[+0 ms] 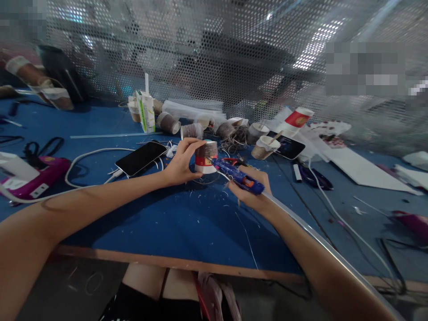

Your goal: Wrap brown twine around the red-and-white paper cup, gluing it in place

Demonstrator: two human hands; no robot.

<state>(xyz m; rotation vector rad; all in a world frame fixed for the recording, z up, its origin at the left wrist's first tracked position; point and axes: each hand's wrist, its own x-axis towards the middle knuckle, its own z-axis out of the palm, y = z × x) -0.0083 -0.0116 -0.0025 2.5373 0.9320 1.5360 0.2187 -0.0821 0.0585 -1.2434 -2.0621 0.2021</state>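
Observation:
My left hand (183,162) grips a small paper cup (206,161) from its left side, thumb low and fingers on top. The cup has a red band, a white rim at the bottom, and brown cord wound round its upper part. In my right hand (252,189) is a blue glue gun (238,174), its nozzle at the cup's right side. A long clear glue stick (301,225) runs out of the gun's back, along my right forearm. Whether the nozzle touches the cup, I cannot tell.
A black phone (142,158) with a white cable lies left of my left hand. Behind stand cord-wrapped cups (169,123), a drink carton (146,111) and tangled brown cord (239,138). A purple power strip (43,178) sits far left. Perforated metal mesh (200,53) rises behind the blue table (160,227).

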